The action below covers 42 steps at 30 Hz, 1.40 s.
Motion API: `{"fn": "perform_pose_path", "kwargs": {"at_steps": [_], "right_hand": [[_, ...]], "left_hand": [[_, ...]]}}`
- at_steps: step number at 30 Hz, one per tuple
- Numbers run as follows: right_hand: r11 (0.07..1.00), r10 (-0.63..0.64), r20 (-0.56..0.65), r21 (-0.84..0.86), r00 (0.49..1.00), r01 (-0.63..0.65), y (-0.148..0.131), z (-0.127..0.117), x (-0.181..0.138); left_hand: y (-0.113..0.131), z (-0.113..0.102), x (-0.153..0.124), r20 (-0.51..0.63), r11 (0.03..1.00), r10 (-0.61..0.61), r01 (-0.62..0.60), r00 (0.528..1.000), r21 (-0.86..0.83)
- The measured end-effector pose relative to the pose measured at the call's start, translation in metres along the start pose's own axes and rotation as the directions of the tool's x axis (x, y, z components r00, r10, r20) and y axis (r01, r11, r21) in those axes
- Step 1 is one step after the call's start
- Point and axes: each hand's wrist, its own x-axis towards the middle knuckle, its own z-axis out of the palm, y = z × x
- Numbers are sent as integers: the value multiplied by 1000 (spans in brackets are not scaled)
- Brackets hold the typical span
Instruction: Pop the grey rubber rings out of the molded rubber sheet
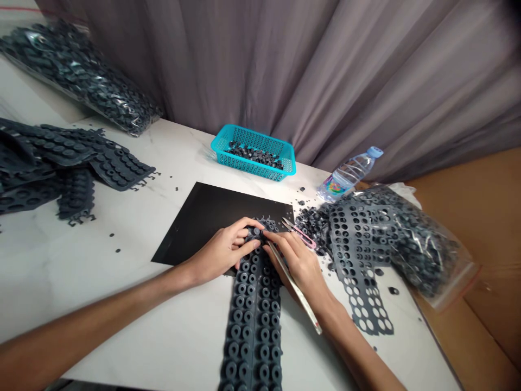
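Left grip pinching dark ringed strip at lower centre of frame, right grip closed around pale slim tool, bottle at centre right, its colourful label unreadable

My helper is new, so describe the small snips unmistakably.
On the white table, find the black sheet. By its right edge, just beyond the right hand, the snips lie next to a heap of dark pieces. Their pink handle sets them apart from those dark neighbours.
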Motion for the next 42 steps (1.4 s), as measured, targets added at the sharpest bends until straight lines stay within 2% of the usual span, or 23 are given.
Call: {"fn": "perform_pose_path", "kwargs": {"at_steps": [4, 7, 9, 11, 12, 13, 16, 18, 20, 22, 24, 26, 29, 36, 42], "right_hand": [[997, -24, 0, -74, 1000, 24, -1, 6, -1], [996, 86, -44, -15, 995, -87, -1, 7, -2], [965, 263, -124, 40, 957, -261, 4, 4, -3], [893, 448, -203, 65, 871, -444, 15, -4, -6], [860, 506, -204, 47, 838, -508, 23, -9, -8], [837, 538, -191, 7, 821, -547, 31, -14, -11], [812, 555, -154, -113, 818, -572, 51, -25, -19], [823, 550, -142, -81, 823, -563, 54, -26, -21], [848, 529, -108, 44, 842, -528, 45, -24, -17], [875, 463, -82, 205, 883, -439, 30, -19, -11], [900, 364, -69, 284, 929, -331, 14, -13, -5], [934, 204, -81, 314, 976, -170, 3, -9, -1], [946, 47, -76, 324, 996, -20, -3, -4, 2], [951, -38, -66, 305, 997, 57, -1, -2, 4], [956, 7, -29, 294, 1000, 1, -1, 0, 3]], "left_hand": [[3, 1, 0, 0, 1000, -15, 15, 1000, 11], [3, 0, 0, -4, 999, -38, 38, 999, 34], [2, -2, 0, -4, 997, -50, 51, 999, 53], [-1, -4, -1, 5, 997, -50, 49, 999, 65], [-2, -5, -1, 11, 997, -42, 41, 999, 66], [-3, -5, -1, 18, 998, -33, 32, 999, 63], [-5, -6, -1, 32, 999, -15, 14, 999, 47], [-4, -6, -1, 34, 999, -14, 13, 999, 35], [-3, -5, -1, 34, 1000, -13, 12, 999, 23], [-3, -4, -1, 32, 1000, -8, 7, 999, 16], [-3, -4, -1, 28, 1000, 3, -3, 1000, 20], [-4, -4, -2, 28, 999, 16, -17, 999, 33], [-3, -3, -2, 28, 999, 21, -23, 999, 48], [-1, -3, -3, 37, 997, 19, -22, 999, 68], [-1, -3, -3, 20, 993, 25, -27, 1000, 117]]}}
